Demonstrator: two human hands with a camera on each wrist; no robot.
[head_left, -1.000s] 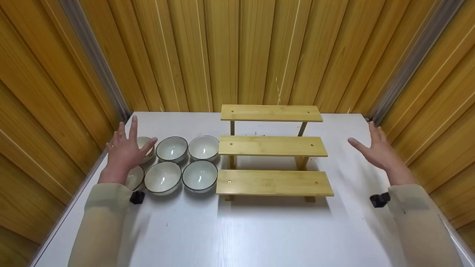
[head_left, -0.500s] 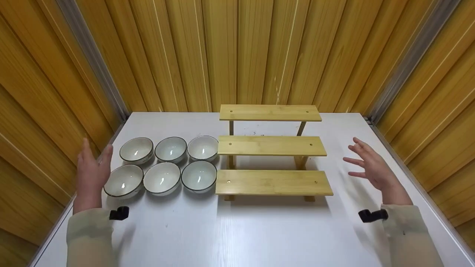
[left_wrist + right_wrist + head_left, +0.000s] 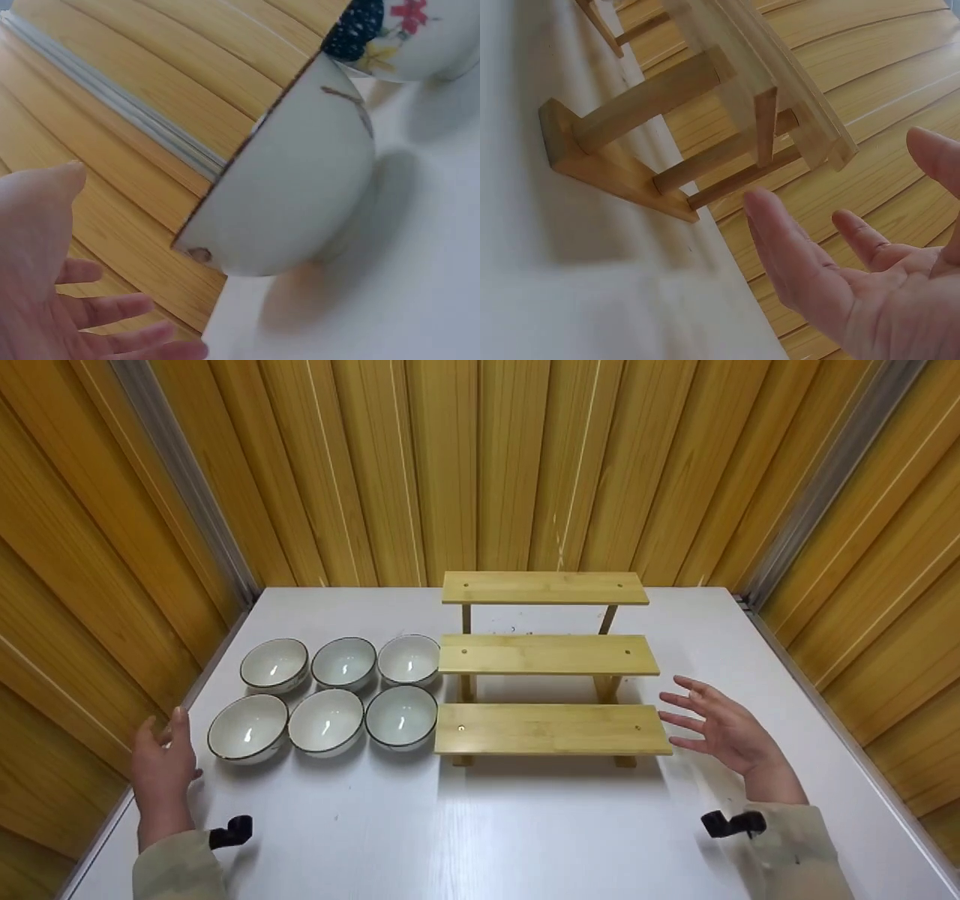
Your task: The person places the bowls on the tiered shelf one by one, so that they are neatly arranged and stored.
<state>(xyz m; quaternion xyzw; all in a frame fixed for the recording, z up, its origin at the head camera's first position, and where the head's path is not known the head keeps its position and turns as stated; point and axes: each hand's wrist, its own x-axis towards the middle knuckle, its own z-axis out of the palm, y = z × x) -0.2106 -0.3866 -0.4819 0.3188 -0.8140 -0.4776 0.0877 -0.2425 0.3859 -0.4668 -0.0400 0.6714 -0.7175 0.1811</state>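
My left hand (image 3: pixel 163 772) hovers left of the near-left bowl (image 3: pixel 248 727), apart from it, with loosely spread fingers and nothing held. The left wrist view shows that bowl's plain pale side (image 3: pixel 300 172) beside the fingers. Several white bowls with dark rims stand upright in two rows, among them a far-left bowl (image 3: pixel 274 664) and a near-right bowl (image 3: pixel 402 717). To their right is a three-step bamboo rack (image 3: pixel 553 729). My right hand (image 3: pixel 731 731) is just right of its lowest step, fingers extended and holding nothing. The rack's legs (image 3: pixel 652 97) show in the right wrist view.
Everything stands on a white table (image 3: pixel 360 825). Wood-patterned panels (image 3: pixel 510 465) enclose it at the back and both sides, with grey metal strips (image 3: pixel 184 472) at the corners. One bowl in the left wrist view carries a printed flower pattern (image 3: pixel 409 15).
My left hand has drawn back and left, off the bowls it was covering. My right hand has come nearer and moved left toward the rack's lowest step. Bowls and rack stay in place.
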